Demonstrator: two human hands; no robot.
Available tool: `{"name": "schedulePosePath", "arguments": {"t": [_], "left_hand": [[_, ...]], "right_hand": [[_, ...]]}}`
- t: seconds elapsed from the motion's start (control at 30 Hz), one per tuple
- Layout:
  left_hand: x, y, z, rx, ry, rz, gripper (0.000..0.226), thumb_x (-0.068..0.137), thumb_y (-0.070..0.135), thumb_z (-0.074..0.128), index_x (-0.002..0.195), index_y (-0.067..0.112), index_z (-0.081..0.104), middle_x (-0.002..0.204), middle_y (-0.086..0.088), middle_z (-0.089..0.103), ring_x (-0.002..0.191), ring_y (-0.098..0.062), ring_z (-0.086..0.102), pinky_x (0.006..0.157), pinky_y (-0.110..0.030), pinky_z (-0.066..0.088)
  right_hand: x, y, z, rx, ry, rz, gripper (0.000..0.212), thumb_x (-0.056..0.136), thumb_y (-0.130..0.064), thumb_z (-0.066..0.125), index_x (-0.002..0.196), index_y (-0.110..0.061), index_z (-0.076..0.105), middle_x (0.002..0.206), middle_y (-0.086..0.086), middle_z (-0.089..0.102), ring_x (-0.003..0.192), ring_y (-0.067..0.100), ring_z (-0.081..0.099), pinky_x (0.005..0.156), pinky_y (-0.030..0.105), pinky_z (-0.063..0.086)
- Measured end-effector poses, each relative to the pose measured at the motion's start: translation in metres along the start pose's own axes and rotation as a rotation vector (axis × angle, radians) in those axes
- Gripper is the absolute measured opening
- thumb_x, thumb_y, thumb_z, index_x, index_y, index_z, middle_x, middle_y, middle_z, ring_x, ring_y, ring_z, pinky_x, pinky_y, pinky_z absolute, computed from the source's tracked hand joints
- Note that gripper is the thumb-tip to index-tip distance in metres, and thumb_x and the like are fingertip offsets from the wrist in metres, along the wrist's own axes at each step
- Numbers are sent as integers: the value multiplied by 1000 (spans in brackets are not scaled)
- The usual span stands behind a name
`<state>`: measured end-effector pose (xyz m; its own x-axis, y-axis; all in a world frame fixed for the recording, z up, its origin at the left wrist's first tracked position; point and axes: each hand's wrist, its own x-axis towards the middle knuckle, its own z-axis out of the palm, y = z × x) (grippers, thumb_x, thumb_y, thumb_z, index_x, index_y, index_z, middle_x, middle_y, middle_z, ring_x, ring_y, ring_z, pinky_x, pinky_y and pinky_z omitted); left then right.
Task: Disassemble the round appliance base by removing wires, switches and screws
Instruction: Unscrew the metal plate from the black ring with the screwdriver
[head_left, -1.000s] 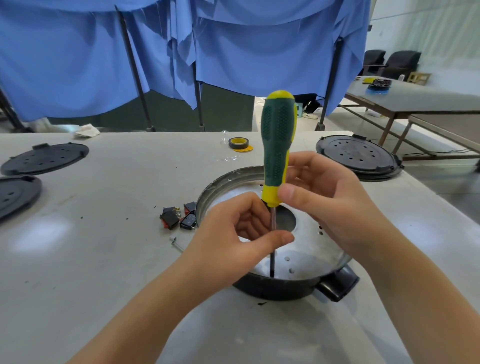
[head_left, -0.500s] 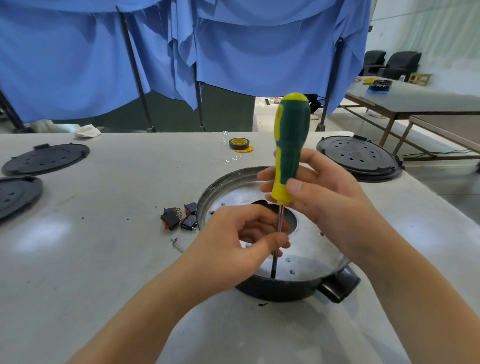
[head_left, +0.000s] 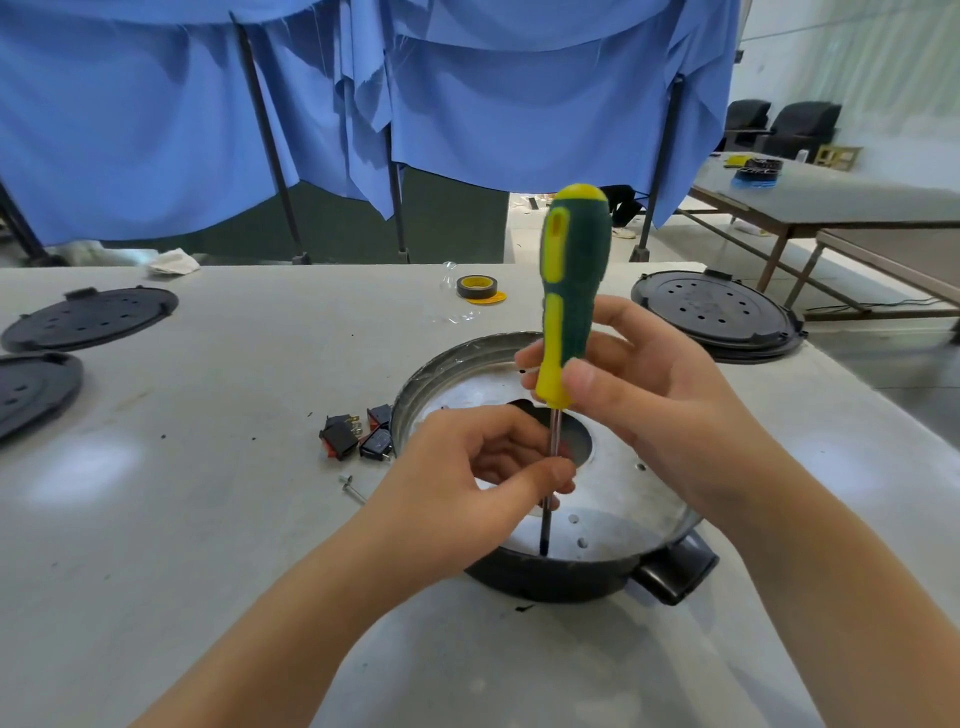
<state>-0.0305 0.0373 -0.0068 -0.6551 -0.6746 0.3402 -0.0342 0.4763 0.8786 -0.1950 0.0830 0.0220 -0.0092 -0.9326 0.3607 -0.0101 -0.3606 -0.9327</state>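
The round appliance base (head_left: 639, 499), a shiny metal dish in a black shell with a black handle stub, lies on the table in front of me. A green and yellow screwdriver (head_left: 571, 270) stands upright in it, tip down near the front rim. My right hand (head_left: 660, 410) grips the lower end of its handle. My left hand (head_left: 467, 483) pinches the metal shaft between thumb and fingers. Three removed black and red switches (head_left: 358, 434) lie just left of the base, and a loose screw (head_left: 347, 484) lies in front of them.
Black perforated round covers lie at the far left (head_left: 91, 317), the left edge (head_left: 31, 387) and the back right (head_left: 714, 312). A roll of black and yellow tape (head_left: 477, 287) sits behind the base. Blue cloth hangs behind the table; another table stands at right.
The screwdriver handle has turned in my right hand, whose fingers have shifted on it. Its tip stays in the same spot by the front rim. My left hand keeps its pinch on the shaft.
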Motion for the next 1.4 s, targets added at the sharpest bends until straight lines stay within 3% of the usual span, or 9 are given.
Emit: {"name": "schedulePosePath", "arguments": {"t": [0.17, 0.27, 0.37, 0.63, 0.8, 1.0, 1.13, 1.3, 1.4], "left_hand": [[2, -3, 2, 15, 86, 2, 18, 69, 14, 83, 72, 12, 65, 66, -4, 69, 61, -23, 68, 64, -36, 58], [0, -1, 2, 26, 19, -3, 8, 77, 19, 76, 83, 20, 70, 75, 3, 72, 68, -14, 70, 69, -28, 58], [-2, 0, 1, 21, -49, 5, 19, 86, 14, 60, 97, 24, 71, 88, 9, 75, 77, -9, 72, 74, -21, 57], [1, -2, 1, 19, 44, 2, 14, 73, 15, 81, 72, 20, 67, 69, -2, 71, 64, -15, 69, 64, -20, 54], [-1, 0, 0, 31, -69, 9, 15, 87, 10, 64, 96, 21, 71, 84, 8, 75, 76, -8, 72, 72, -18, 55], [1, 0, 2, 12, 37, -8, 16, 73, 12, 81, 71, 22, 68, 67, 3, 72, 62, -13, 69, 63, -19, 55], [1, -2, 2, 27, 47, -14, 19, 68, 21, 84, 71, 24, 65, 65, 3, 69, 62, -18, 67, 59, -18, 50], [2, -2, 1, 37, 21, -30, 9, 79, 36, 68, 81, 27, 68, 72, 7, 69, 68, -12, 68, 69, -35, 59], [2, -1, -2, 25, -19, -28, 19, 89, 38, 54, 84, 28, 69, 76, 11, 70, 72, -8, 68, 71, -29, 57]], "right_hand": [[1, 2, 1, -18, 29, -24, 50, 72, -16, 74, 119, -17, 57, 89, 3, 68, 85, 16, 67, 79, 27, 55], [0, 3, -2, 33, -3, 2, 41, 82, -10, 65, 121, -17, 56, 95, 9, 70, 91, 23, 69, 82, 30, 56], [0, 2, -5, 65, -20, 22, 39, 84, -7, 54, 121, -18, 56, 99, 9, 73, 96, 26, 69, 83, 31, 55], [-1, -1, 1, -12, 21, -31, 35, 74, -19, 71, 109, -21, 66, 95, 4, 71, 85, 14, 69, 75, 23, 54], [-2, -1, -6, 45, -25, 13, 32, 89, -11, 57, 121, -13, 57, 99, 8, 74, 96, 24, 70, 79, 26, 55], [-2, -1, -2, -70, -20, 4, 34, 75, -32, 67, 109, -29, 70, 94, -2, 73, 92, 16, 70, 79, 23, 54], [-4, -1, -1, -114, 10, -17, 28, 71, -34, 70, 99, -30, 74, 87, 1, 74, 84, 13, 71, 76, 21, 54], [-3, 1, -3, -44, 44, -34, 28, 79, -25, 63, 107, -21, 69, 93, 3, 75, 89, 18, 72, 76, 21, 55], [-2, 3, -5, 64, 94, -67, 27, 80, -26, 62, 105, -19, 70, 95, 4, 74, 90, 19, 71, 79, 25, 55]]}}
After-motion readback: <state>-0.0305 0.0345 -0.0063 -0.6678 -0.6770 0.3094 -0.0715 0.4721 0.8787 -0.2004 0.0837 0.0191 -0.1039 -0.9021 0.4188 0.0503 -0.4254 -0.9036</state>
